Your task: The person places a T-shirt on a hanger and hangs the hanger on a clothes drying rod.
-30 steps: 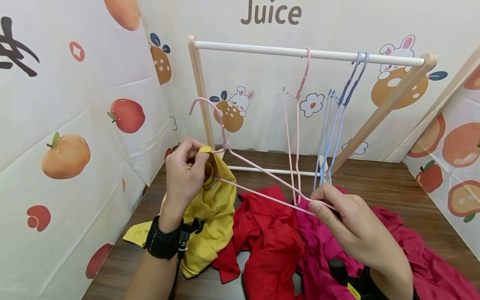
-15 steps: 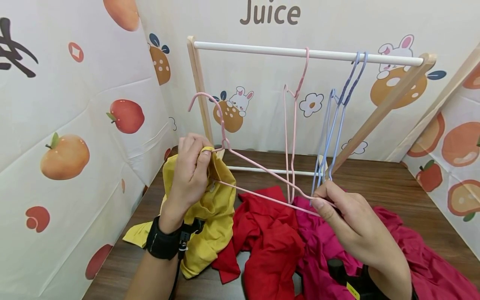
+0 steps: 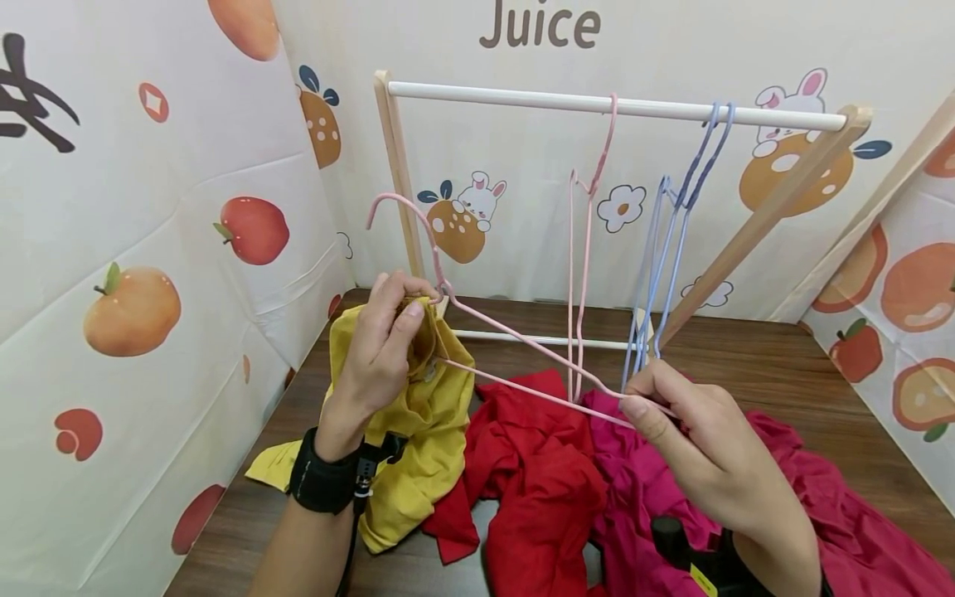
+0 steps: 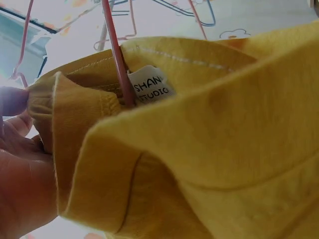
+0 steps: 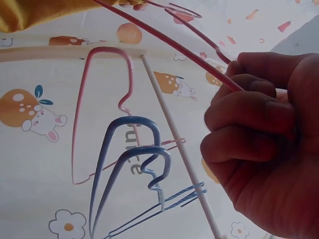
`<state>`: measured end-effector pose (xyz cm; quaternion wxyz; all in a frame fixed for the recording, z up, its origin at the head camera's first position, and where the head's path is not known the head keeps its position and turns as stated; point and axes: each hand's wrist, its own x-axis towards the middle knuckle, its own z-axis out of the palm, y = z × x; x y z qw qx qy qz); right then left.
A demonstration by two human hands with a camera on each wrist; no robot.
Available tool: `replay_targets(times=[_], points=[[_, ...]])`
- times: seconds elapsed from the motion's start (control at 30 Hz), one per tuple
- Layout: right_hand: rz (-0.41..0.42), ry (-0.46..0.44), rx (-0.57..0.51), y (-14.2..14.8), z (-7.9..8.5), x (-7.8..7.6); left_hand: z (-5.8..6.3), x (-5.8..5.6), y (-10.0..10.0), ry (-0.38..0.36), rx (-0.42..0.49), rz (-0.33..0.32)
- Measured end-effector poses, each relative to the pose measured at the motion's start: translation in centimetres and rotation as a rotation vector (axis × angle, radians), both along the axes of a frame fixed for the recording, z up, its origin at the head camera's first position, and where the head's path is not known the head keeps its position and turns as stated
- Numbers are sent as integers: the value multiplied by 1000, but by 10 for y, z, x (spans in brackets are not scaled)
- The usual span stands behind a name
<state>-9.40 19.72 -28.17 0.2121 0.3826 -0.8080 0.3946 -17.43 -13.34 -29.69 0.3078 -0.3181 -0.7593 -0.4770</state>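
The pink clothes hanger (image 3: pixel 522 336) is held aslant, its hook turned up and to the left. One end is inserted into the opening of the yellow garment (image 3: pixel 425 423), whose cloth is bunched and creased, its lower part spread on the brown wood-grain tabletop (image 3: pixel 231 539). Inside the opening (edged with pale stitching), a white label (image 4: pixel 151 84) lettered in black is exposed beside the hanger's bar.

Pale fruit-print walls (image 3: pixel 201 282), perhaps cloth

Place: booth-like set-up | fruit-print backdrop (image 3: pixel 518 249) | clothes rail (image 3: pixel 507 96) | wood-grain tabletop (image 3: pixel 753 361)
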Motion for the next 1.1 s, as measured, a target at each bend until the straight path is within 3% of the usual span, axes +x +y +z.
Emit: replay_targets(times=[0.13,0.37,0.5,0.73,0.97,1.1], points=[[77,-19,-94,1,1,-1,1,-1,-1,57,10,-53],[471,-119,-369,1,-4,1,3,-1,0,96,122,-75],[568,-136,-456,-7,-7,3,5,2,1,80,189,-79],[466,-92,-458,-32,-13,3,6,9,6,91,248,-111],[321,-95,-222,-63,-21,4,8,18,14,107,311,-136],[279,16,-86,-78,-28,-1,9,22,20,115,365,-159]])
